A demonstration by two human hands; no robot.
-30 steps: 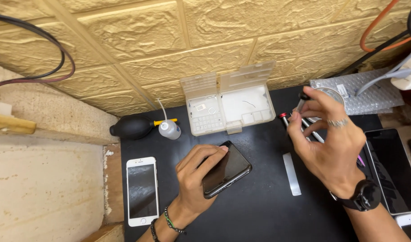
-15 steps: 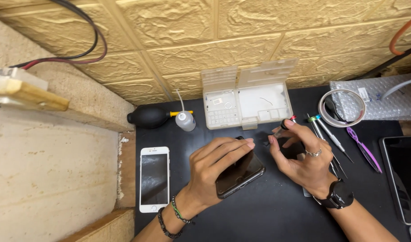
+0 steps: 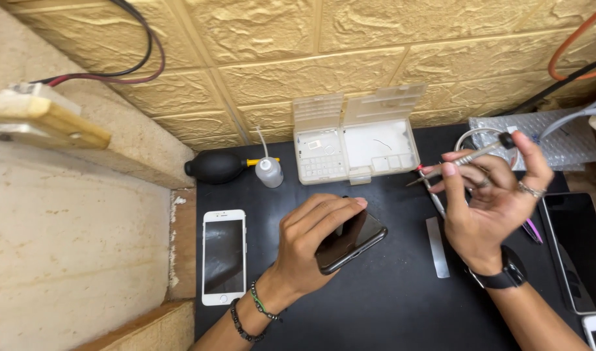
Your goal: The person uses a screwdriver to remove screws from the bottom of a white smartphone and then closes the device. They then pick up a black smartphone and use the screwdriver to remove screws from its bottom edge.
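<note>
Head view, looking down on a black work mat (image 3: 376,312).

Centre of frame: left hand (image 3: 307,244), fingers curled loosely over a dark smartphone (image 3: 350,242), pressing it flat to the mat; glossy glass slab, rounded corners, lying at a slant.

Right of centre: right hand (image 3: 490,195), raised off the mat, thumb and fingertips pinched around a slim metal precision screwdriver (image 3: 463,158); black swivel cap under the index finger, tip aimed left toward the upper middle. Ring and dark wristwatch worn.

Handling note, as judgement: best done with the phone pinned firm and flat, driver held upright over the screw, cap pressed lightly, shaft turned by fingertips only; slip likely on so smooth a surface.

Upper centre: translucent plastic parts box (image 3: 353,140), lid open, small compartments. To its left: black rubber dust blower (image 3: 213,166) and small clear squeeze bottle (image 3: 269,172).

Lower left: white smartphone (image 3: 224,255), face up, screen dark.

Beside the right wrist: thin flat metal strip (image 3: 437,246).

Right edge: dark tablet (image 3: 581,250); upper right, bubble-wrap sheet (image 3: 538,130).

Background: embossed yellow stone-pattern wall panel (image 3: 376,39), rough in texture.
</note>
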